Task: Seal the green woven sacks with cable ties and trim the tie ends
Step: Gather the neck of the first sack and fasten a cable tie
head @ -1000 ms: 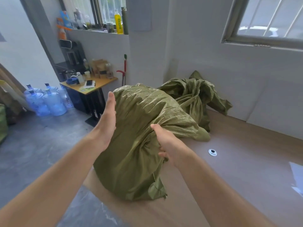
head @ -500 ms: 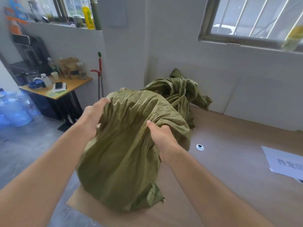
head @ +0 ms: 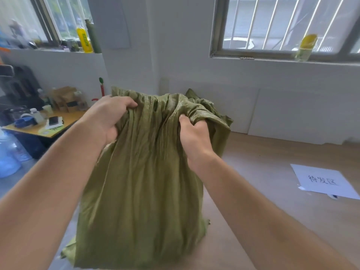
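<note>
A full green woven sack [head: 140, 191] stands upright on the brown floor sheet in front of me. My left hand [head: 109, 117] grips the sack's crumpled top at its left side. My right hand [head: 192, 137] grips a bunch of the fabric at the top right. The sack's mouth is held up between both hands. Behind it a second green sack [head: 212, 108] lies by the wall, mostly hidden. No cable tie or cutter is in sight.
A white paper sheet with writing [head: 323, 181] lies on the floor at right. A wooden table [head: 44, 129] with a phone and cups stands at left, with blue water jugs [head: 9, 158] beside it. White wall and windows are behind.
The sack has been raised from lying on its side to upright. My left hand went from open beside it to gripping its top. My view swung to the right.
</note>
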